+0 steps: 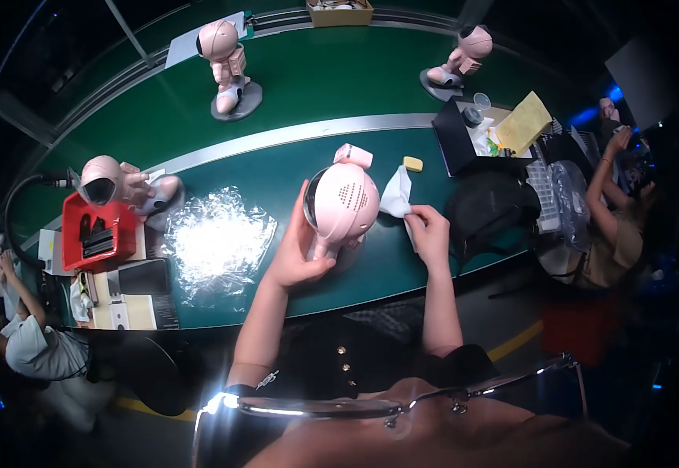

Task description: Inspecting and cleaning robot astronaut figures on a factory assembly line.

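Observation:
A pink astronaut figure (349,204) with a round helmet and dark visor is in front of me, raised or tilted over the green table. My left hand (302,253) is wrapped around its left side, with the thumb across the lower body. The figure's lower part is mostly hidden below the helmet. To its right, my right hand (430,236) pinches a white cloth (397,193) by its lower end. The cloth hangs beside the helmet, apart from it. A small yellow block (413,164) lies just beyond the cloth.
Crumpled clear plastic wrap (218,246) lies left of my hands. Further left are another astronaut figure (113,183) and a red bin (125,234). Two more figures stand on the far green strip. A black box (452,144) and a black bag (489,214) sit right. Co-workers sit both sides.

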The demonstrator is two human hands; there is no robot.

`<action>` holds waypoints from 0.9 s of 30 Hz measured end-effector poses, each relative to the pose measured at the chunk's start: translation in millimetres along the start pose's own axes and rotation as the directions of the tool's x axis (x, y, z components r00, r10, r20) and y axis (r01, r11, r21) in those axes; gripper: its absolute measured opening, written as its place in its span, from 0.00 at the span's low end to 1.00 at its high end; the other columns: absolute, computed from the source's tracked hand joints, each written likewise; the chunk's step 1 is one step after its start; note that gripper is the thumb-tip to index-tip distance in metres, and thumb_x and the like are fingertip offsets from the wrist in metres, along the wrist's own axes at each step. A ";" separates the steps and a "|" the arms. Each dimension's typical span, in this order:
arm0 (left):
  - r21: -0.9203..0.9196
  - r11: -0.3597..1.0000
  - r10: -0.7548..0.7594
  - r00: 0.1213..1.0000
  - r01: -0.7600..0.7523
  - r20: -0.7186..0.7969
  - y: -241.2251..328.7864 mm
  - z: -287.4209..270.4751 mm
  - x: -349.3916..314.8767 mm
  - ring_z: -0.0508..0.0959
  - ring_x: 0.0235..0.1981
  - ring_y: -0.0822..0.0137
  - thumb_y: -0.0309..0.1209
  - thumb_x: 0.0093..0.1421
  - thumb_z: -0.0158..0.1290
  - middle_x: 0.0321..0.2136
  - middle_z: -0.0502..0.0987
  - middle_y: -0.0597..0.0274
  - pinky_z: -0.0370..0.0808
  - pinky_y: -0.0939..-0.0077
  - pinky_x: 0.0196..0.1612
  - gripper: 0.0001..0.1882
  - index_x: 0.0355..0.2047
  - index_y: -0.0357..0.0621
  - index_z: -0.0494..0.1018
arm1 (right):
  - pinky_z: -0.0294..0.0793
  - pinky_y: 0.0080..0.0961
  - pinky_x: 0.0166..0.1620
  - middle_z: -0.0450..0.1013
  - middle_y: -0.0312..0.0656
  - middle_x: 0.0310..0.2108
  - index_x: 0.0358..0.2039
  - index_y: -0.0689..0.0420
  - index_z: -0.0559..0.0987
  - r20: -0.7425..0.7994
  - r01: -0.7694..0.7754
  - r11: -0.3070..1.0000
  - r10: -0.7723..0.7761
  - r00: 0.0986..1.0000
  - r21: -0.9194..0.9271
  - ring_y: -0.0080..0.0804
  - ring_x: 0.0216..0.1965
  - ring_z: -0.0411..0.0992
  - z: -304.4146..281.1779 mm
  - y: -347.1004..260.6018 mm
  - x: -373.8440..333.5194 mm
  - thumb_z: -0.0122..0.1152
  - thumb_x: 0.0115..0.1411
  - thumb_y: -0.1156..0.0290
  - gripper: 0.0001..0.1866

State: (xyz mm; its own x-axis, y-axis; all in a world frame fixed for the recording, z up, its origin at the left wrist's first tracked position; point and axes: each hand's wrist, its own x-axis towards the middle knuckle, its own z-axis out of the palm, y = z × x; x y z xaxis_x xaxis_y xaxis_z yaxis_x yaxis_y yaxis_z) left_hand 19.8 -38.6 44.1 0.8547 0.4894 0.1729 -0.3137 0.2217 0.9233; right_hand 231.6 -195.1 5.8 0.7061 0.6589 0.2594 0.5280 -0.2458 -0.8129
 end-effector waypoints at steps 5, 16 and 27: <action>0.019 0.997 -0.075 0.997 0.075 -0.031 9.2 -1.9 -4.5 0.51 0.65 0.57 0.38 0.34 0.69 0.63 0.49 0.52 0.50 0.61 0.63 0.67 0.66 0.45 0.32 | 0.67 0.16 0.36 0.73 0.41 0.31 0.27 0.64 0.75 0.090 -0.124 0.833 0.089 0.992 0.539 0.21 0.33 0.70 -4.1 -13.6 11.2 0.60 0.52 0.80 0.03; 0.781 0.341 0.633 0.742 -0.524 0.222 61.6 -7.3 18.5 0.61 0.59 0.44 0.53 0.32 0.69 0.57 0.58 0.43 0.52 0.48 0.61 0.58 0.61 0.46 0.53 | 0.67 0.13 0.34 0.72 0.33 0.26 0.31 0.61 0.72 0.245 -0.238 0.622 0.075 0.966 0.746 0.15 0.30 0.69 28.4 -52.9 20.2 0.58 0.57 0.75 0.04; 0.852 -0.254 0.288 0.806 -0.457 0.518 113.2 37.5 49.3 0.70 0.50 0.56 0.57 0.40 0.60 0.41 0.76 0.67 0.36 0.35 0.62 0.30 0.39 0.52 0.76 | 0.71 0.30 0.39 0.70 0.43 0.34 0.35 0.56 0.80 -0.069 0.638 0.668 -0.668 0.741 0.383 0.41 0.39 0.69 11.2 -125.4 82.6 0.57 0.46 0.80 0.14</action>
State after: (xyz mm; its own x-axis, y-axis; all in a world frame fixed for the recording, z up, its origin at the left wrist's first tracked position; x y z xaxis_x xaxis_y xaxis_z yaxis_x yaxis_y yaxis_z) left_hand 41.9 -21.1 170.0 0.8126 0.0210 0.5825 0.0411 -0.9989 -0.0213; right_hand 218.5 -101.9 123.3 0.2026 0.6037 0.7711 0.6224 0.5285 -0.5774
